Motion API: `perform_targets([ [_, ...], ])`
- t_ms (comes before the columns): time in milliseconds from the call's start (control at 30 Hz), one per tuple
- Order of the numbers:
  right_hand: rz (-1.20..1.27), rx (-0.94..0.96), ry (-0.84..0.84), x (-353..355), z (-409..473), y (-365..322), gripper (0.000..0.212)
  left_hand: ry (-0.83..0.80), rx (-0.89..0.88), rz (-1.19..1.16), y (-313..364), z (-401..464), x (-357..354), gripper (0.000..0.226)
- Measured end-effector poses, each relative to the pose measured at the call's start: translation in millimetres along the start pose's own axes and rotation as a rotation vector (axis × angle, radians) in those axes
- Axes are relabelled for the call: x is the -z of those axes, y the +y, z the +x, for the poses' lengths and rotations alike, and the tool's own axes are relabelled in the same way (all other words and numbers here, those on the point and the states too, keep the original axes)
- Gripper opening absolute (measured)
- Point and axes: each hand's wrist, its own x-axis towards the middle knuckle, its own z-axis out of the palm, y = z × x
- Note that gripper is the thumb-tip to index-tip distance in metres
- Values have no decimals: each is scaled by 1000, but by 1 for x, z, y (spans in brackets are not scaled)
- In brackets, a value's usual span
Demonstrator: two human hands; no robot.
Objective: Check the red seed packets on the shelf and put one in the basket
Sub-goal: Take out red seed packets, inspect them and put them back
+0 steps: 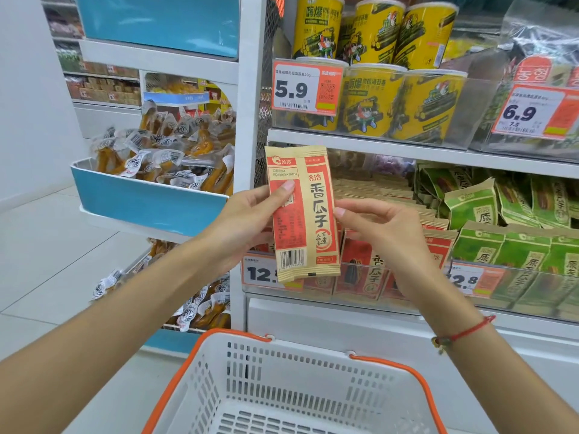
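I hold a red and tan seed packet (303,214) upright in front of the shelf, its back with the barcode and date stamp facing me. My left hand (250,220) grips its left edge, thumb pressed on the front. My right hand (379,230) pinches its right edge with thumb and fingertips. More red seed packets (363,270) stand in the clear shelf bin behind it. A white basket (238,380) with orange handles sits below my hands, with nothing in the visible part.
Green seed packets (501,242) fill the bin to the right. Yellow snack tubs (376,98) stand on the shelf above, with price tags. To the left, blue-fronted bins (147,202) hold vacuum-packed snacks. White floor tiles lie at left.
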Motion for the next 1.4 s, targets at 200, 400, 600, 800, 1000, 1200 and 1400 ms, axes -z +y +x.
perform_targets([
  [200, -79, 130, -136, -14, -1, -4, 44, 45, -264, 64, 16, -11, -16, 26],
  [400, -158, 200, -286, -12, 1, -8, 39, -57, -332, 104, 18, -16, -21, 24],
  [600, -158, 200, -331, 0, 15, -28, 27, 19, -514, 365, 30, 1, -3, 31],
  [800, -168, 345, -408, 6, 52, -53, 29, 149, -596, 530, 60, 36, 34, 47],
  [1000, -379, 421, -387, -16, 97, -30, 34, 220, -584, 783, 46, 66, 53, 19],
  [1200, -670, 559, -89, -32, 119, 2, 26, 378, -511, 1038, 17, 77, 57, 12],
  [1400, -674, 533, -56, -42, 129, 14, 31, 441, -508, 1121, 5, 86, 59, 16],
])
